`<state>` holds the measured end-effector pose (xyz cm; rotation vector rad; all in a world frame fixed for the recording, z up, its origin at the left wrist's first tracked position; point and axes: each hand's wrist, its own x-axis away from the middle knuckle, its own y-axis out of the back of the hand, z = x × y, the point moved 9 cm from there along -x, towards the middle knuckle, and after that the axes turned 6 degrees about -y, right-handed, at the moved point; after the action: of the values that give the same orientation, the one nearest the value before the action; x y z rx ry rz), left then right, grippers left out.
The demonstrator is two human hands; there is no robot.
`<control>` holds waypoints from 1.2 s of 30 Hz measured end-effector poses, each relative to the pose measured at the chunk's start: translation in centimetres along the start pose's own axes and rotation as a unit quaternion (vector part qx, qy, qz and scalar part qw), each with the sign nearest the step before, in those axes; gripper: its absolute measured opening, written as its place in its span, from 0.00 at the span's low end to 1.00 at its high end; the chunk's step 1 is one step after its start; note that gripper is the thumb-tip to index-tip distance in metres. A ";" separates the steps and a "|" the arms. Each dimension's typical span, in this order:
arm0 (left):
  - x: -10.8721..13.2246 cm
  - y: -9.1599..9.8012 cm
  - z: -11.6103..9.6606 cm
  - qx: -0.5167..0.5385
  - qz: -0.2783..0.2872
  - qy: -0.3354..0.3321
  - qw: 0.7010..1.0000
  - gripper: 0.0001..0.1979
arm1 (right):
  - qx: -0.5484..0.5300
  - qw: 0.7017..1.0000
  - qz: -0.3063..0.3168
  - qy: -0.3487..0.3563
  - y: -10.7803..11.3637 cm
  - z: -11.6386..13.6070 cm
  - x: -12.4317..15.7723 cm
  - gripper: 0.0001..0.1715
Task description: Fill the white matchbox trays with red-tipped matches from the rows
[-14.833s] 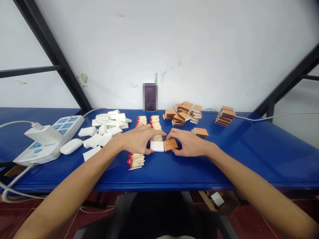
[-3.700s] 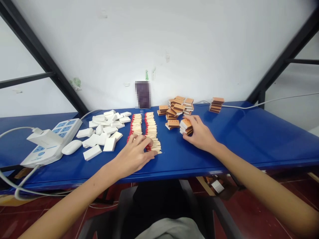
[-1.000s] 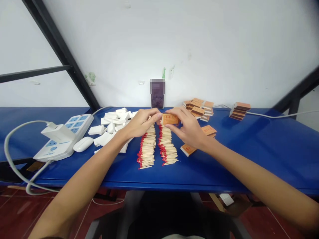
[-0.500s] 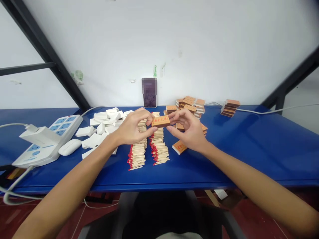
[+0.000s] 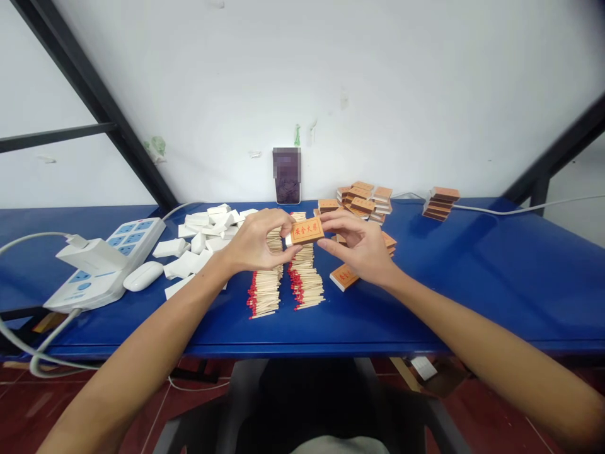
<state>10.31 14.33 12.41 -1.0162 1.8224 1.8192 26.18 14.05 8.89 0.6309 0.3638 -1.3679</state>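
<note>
An orange matchbox [image 5: 307, 231] with red lettering is held above the table between both hands. My left hand [image 5: 262, 239] pinches its left end, where the white inner tray sticks out a little. My right hand [image 5: 357, 243] grips the right end of the sleeve between thumb and fingers. Below lie two rows of red-tipped matches, a left row [image 5: 265, 293] and a right row [image 5: 306, 284]. Another matchbox [image 5: 343, 277] rests on the table under my right hand. White inner trays [image 5: 208, 230] are heaped beside my left hand.
A pile of matchboxes [image 5: 362, 200] stands at the back, with a small stack [image 5: 440, 203] farther right. On the left are a power strip [image 5: 101, 274] with a plugged-in charger and a white oval case [image 5: 144, 276]. A phone [image 5: 287, 176] leans on the wall.
The matchbox has tilted, and the white inner tray now shows at its left end. Both hands keep their hold. The whole view has shifted slightly.
</note>
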 end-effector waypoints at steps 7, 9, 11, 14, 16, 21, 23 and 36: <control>-0.4 -1.4 -1.7 -0.138 0.107 -0.062 0.983 0.11 | 0.128 0.987 0.101 -0.005 -0.8 0.3 0.0 0.24; -0.4 -1.6 -2.3 -0.166 0.133 -0.069 0.975 0.11 | 0.210 0.963 0.165 0.017 -1.9 0.8 0.5 0.24; -0.3 -1.8 -2.5 -0.167 0.146 -0.062 0.973 0.11 | 0.251 0.945 0.208 0.013 -2.5 0.8 0.9 0.25; -0.1 -2.2 -2.4 -0.126 0.165 -0.030 0.978 0.10 | 0.284 0.927 0.245 -0.021 -2.9 0.4 1.3 0.25; 0.2 -2.7 -2.2 -0.083 0.190 -0.002 0.978 0.09 | 0.296 0.917 0.266 -0.038 -3.2 0.3 1.5 0.23; 0.3 -3.3 -1.9 -0.025 0.238 0.038 0.970 0.07 | 0.358 0.896 0.261 -0.035 -3.9 0.5 1.7 0.18; 0.4 -3.6 -1.8 -0.004 0.250 0.045 0.967 0.06 | 0.373 0.890 0.260 -0.032 -4.2 0.4 1.8 0.18; 1.3 -4.4 -0.5 0.015 0.284 0.068 0.956 0.05 | 0.421 0.857 0.293 -0.044 -3.1 -1.2 1.7 0.16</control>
<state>12.65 13.96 8.44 -0.6539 2.4045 2.0567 23.63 13.18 6.32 1.2700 -0.5245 -0.9005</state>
